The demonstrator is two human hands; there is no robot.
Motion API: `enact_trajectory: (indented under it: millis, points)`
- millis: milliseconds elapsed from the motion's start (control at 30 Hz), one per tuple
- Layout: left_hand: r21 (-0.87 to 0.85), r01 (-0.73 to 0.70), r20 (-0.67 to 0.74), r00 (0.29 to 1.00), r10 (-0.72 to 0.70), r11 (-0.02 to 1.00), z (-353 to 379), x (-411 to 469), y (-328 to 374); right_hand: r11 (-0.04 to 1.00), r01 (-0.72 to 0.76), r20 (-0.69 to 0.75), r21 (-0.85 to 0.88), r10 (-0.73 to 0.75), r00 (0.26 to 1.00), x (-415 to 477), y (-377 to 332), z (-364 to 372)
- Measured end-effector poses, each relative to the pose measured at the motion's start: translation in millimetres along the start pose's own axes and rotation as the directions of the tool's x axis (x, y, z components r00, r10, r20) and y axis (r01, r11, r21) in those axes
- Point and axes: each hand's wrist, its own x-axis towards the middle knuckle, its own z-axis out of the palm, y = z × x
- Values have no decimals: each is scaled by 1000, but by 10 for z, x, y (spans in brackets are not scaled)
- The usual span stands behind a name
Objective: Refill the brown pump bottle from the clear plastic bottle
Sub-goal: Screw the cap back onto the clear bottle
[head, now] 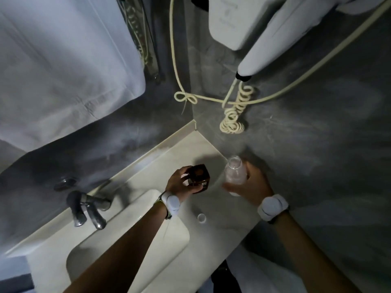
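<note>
Bottles fill both our hands just beyond the far right corner of the sink basin [101, 246]. Our left hand [179, 183] has its grip curled round the brown pump bottle [198, 176], with the fingers on the far side and the thumb on the near side. The bottle is upright, its round open mouth showing from above. It seems to stand on the pale bench [224, 216], though the dim view does not let us be sure it touches.

Our right hand [252, 186] holds the clear plastic bottle [234, 173] just right of the brown one and apart from it. The grip is wrapped round the lower body, and the uncapped neck points up and away from the basin. Its fingers are blurred.

A small white cap [201, 218] lies on the bench beside the basin's right rim, nearer to us than both bottles. The metal faucet [86, 208] stands at the basin's far left edge. We wear white wristbands [273, 206] on both wrists.
</note>
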Motion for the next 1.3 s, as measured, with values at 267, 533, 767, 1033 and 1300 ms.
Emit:
enact_trajectory:
  millis: [267,533,767,1033,1300]
  points:
    - [33,-79,80,994,77,996,179,132,-318,998,-42,-44,35,44,998,-59,228,96]
    - [15,-72,19,997,72,997,278,164,-532,997,-42,-46,63,45,998,-136,377,238]
    - [46,-103,93,991,98,994,273,67,-485,998,-26,-58,49,29,998,-204,442,274]
    - [168,51,-38,998,-45,985,272,-99,-611,997,-62,-30,51,63,998,-290,493,273]
    - [241,246,-46,969,-242,939,529,-347,-930,995,-94,53,21,93,994,-343,582,262]
